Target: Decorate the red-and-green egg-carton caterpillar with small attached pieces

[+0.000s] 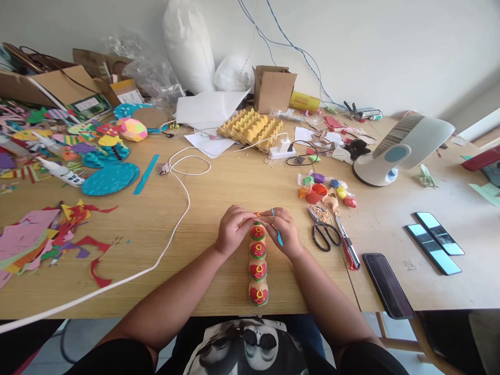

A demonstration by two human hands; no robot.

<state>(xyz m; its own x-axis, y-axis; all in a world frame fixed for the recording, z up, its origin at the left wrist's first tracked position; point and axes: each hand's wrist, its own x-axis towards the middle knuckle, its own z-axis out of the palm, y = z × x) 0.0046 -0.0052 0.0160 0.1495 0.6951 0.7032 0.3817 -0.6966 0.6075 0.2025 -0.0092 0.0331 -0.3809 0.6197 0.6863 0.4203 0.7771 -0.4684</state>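
A strip of egg carton (258,259) lies lengthwise before me, its bumps decorated with red, green and yellow modelling clay. At its far end, my left hand (236,229) is closed, thumb and fingers pinched at the last bump. My right hand (284,232) meets it there from the other side, with its fingertips pressed on the same bump. A thin blue modelling tool (279,237) is tucked between the right fingers, its flat end pointing toward me. The fingers partly hide the far bump, where a bit of red and yellow shows.
Right of my hands lie black scissors (326,232), a red box cutter (349,250) and a phone (388,285). Beyond them are bagged clay around a red cup (316,194) and a white fan (402,148). A white cable (172,237) crosses the left side near paper scraps (29,237).
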